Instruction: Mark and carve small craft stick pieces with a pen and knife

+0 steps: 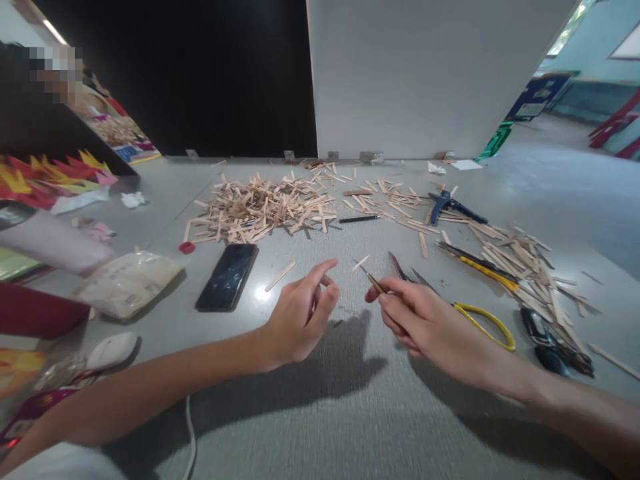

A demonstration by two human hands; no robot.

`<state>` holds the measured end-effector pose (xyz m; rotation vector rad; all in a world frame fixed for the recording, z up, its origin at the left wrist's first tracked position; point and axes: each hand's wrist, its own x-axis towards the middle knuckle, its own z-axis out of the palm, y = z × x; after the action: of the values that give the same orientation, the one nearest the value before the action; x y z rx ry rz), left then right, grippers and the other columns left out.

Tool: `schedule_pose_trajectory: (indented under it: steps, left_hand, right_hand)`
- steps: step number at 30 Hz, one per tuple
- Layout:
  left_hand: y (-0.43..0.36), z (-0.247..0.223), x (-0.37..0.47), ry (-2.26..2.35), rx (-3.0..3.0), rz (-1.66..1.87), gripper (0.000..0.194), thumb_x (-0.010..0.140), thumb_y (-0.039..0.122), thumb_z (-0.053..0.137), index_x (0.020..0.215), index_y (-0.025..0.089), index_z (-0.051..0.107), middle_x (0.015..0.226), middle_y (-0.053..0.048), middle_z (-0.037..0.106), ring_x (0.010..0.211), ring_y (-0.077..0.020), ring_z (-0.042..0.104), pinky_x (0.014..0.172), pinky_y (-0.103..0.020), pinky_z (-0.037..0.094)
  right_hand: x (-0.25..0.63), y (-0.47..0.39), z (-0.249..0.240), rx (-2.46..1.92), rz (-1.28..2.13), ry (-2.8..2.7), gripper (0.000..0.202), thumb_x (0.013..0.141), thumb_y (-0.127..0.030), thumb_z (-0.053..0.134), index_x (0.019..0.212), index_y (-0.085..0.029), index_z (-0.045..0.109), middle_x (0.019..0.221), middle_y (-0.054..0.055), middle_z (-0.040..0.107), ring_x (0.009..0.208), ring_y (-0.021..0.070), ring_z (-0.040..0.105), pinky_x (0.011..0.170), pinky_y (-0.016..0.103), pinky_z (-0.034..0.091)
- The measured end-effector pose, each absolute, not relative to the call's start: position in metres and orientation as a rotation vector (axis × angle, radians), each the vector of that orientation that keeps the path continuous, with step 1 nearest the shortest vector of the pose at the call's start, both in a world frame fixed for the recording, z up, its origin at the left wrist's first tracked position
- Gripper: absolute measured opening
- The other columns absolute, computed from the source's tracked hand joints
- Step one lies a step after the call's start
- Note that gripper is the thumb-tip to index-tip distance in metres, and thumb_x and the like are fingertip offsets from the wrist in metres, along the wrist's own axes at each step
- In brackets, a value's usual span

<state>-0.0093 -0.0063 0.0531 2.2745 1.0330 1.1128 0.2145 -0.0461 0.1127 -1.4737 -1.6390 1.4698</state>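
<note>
My right hand (415, 313) is closed around a thin pointed tool (373, 279) with a brass-coloured shank and a fine tip; its exact kind is unclear. A small pale sliver of wood (361, 263) shows by that tip, and I cannot tell whether they touch. My left hand (303, 313) hovers over the grey table with index finger and thumb apart and nothing visible between them. One flat wooden stick (280, 276) lies just beyond it. Scissors with a yellow handle (487, 325) lie partly hidden behind my right hand.
At the back is a heap of wooden sticks (265, 207). A phone (227, 277) lies left. Blue-handled pliers (453, 207), a yellow-and-black cutter (480, 265) and more sticks (525, 260) are right. An upright black-and-grey panel (400, 80) stands behind. A mouse (113, 350) sits left.
</note>
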Motion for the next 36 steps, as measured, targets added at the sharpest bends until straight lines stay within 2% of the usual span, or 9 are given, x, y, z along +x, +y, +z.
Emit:
schedule_pose_trajectory:
  steps: [3, 7, 13, 19, 22, 25, 30, 34, 36]
  left_hand:
    - [-0.006, 0.049, -0.006, 1.015, 2.291, 1.051, 0.038, 0.115, 0.04, 0.047, 0.134, 0.01, 0.062, 0.094, -0.006, 0.079, 0.041, -0.0061, 0.049, 0.046, -0.02, 0.043]
    - [-0.009, 0.045, -0.003, 0.913, 2.308, 1.042, 0.027, 0.116, 0.027, 0.041, 0.114, 0.016, 0.065, 0.07, 0.004, 0.069, 0.041, -0.0064, 0.045, 0.045, -0.017, 0.037]
    - [-0.016, 0.04, -0.004, 0.935, 2.475, 0.968, 0.026, 0.111, 0.013, 0.031, 0.101, 0.021, 0.054, 0.058, 0.009, 0.057, 0.039, -0.0098, 0.048, 0.045, -0.019, 0.038]
    - [-0.018, 0.031, -0.005, 0.9, 2.694, 0.873, 0.025, 0.102, 0.003, 0.032, 0.099, 0.024, 0.044, 0.057, 0.009, 0.055, 0.036, -0.0133, 0.048, 0.04, -0.023, 0.031]
    - [-0.015, 0.032, -0.007, 0.868, 2.72, 0.848, 0.024, 0.102, 0.004, 0.031, 0.1, 0.024, 0.043, 0.055, 0.01, 0.052, 0.036, -0.0129, 0.047, 0.041, -0.023, 0.031]
    - [-0.013, 0.034, -0.009, 0.857, 2.703, 0.818, 0.022, 0.104, 0.007, 0.031, 0.101, 0.024, 0.045, 0.054, 0.011, 0.049, 0.037, -0.0124, 0.045, 0.042, -0.023, 0.031]
    - [-0.011, 0.035, -0.005, 0.912, 2.548, 0.856, 0.029, 0.112, 0.016, 0.028, 0.091, 0.024, 0.047, 0.055, 0.01, 0.047, 0.039, -0.0105, 0.042, 0.042, -0.022, 0.028]
    - [-0.008, 0.039, 0.002, 0.871, 2.153, 0.708, 0.032, 0.112, 0.028, 0.041, 0.083, 0.022, 0.052, 0.059, 0.007, 0.053, 0.046, -0.0104, 0.052, 0.047, -0.02, 0.038]
    - [-0.006, 0.04, 0.004, 0.841, 1.9, 0.684, 0.022, 0.109, 0.032, 0.053, 0.091, 0.02, 0.058, 0.069, 0.003, 0.062, 0.056, -0.0125, 0.062, 0.054, -0.022, 0.046]
  right_hand:
    - [0.213, -0.051, 0.117, -1.407, 1.72, -1.468, 0.039, 0.105, -0.059, 0.052, 0.105, -0.021, 0.058, 0.068, -0.008, 0.042, 0.05, 0.009, 0.029, 0.042, 0.022, 0.028]
    - [0.214, -0.053, 0.122, -1.364, 1.892, -1.352, 0.04, 0.101, -0.062, 0.061, 0.099, -0.023, 0.055, 0.067, -0.009, 0.039, 0.05, 0.0071, 0.027, 0.041, 0.02, 0.025]
    - [0.209, -0.057, 0.115, -1.249, 2.295, -1.074, 0.04, 0.106, -0.062, 0.057, 0.093, -0.027, 0.042, 0.065, -0.013, 0.033, 0.046, 0.0054, 0.016, 0.04, 0.017, 0.015]
    - [0.183, -0.068, 0.089, -1.251, 2.256, -0.95, 0.042, 0.108, -0.058, 0.057, 0.091, -0.029, 0.033, 0.061, -0.014, 0.031, 0.046, 0.0078, 0.015, 0.039, 0.017, 0.016]
    - [0.192, -0.061, 0.096, -1.263, 2.322, -1.003, 0.036, 0.112, -0.054, 0.049, 0.091, -0.029, 0.034, 0.06, -0.014, 0.031, 0.044, 0.0081, 0.014, 0.038, 0.018, 0.015]
    - [0.205, -0.053, 0.104, -1.221, 2.42, -1.114, 0.035, 0.113, -0.054, 0.05, 0.092, -0.028, 0.037, 0.062, -0.014, 0.031, 0.044, 0.0066, 0.012, 0.038, 0.018, 0.013]
    - [0.201, -0.053, 0.093, -1.25, 2.285, -1.121, 0.033, 0.116, -0.052, 0.04, 0.093, -0.028, 0.036, 0.062, -0.013, 0.028, 0.046, 0.0074, 0.013, 0.041, 0.018, 0.015]
    - [0.209, -0.044, 0.094, -1.306, 2.221, -1.417, 0.039, 0.11, -0.064, 0.049, 0.097, -0.028, 0.042, 0.067, -0.012, 0.036, 0.048, 0.0074, 0.023, 0.044, 0.019, 0.022]
    - [0.219, -0.035, 0.1, -1.353, 2.007, -1.632, 0.042, 0.108, -0.066, 0.05, 0.096, -0.026, 0.046, 0.07, -0.009, 0.042, 0.053, 0.009, 0.033, 0.049, 0.022, 0.029]
